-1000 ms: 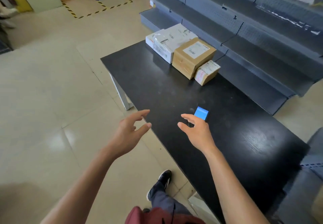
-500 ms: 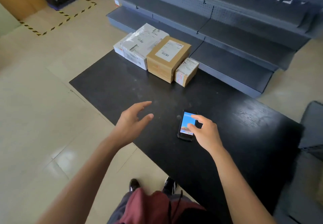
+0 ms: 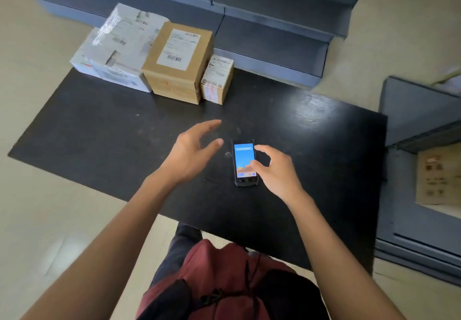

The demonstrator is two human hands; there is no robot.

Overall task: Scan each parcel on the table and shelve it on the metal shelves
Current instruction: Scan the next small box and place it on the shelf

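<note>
Grey metal shelves run across the far side, stepped tiers, w/ another shelf unit at right holding a flat cardboard piece. Black counter sits in front, its far edge just beside the lowest tier.

Parcels stand in a row at the counter's far left, touching side by side: white plastic-wrapped parcel at left, lying partly on a lower white parcel; brown carton w/ a white barcode label on top in the middle; small labelled box at right.

Person's red top and dark bag show at the near edge.

Left hand hovers over the counter centre, fingers spread and relaxed, holding nothing, just left of the scanner. Right hand is loosely curved, thumb and index either side of the scanner's right edge; thumb tip over the screen, actual contact can't tell.

Handheld scanner, screen lit blue, lies flat on the counter mid-near, well apart from the parcels.
</note>
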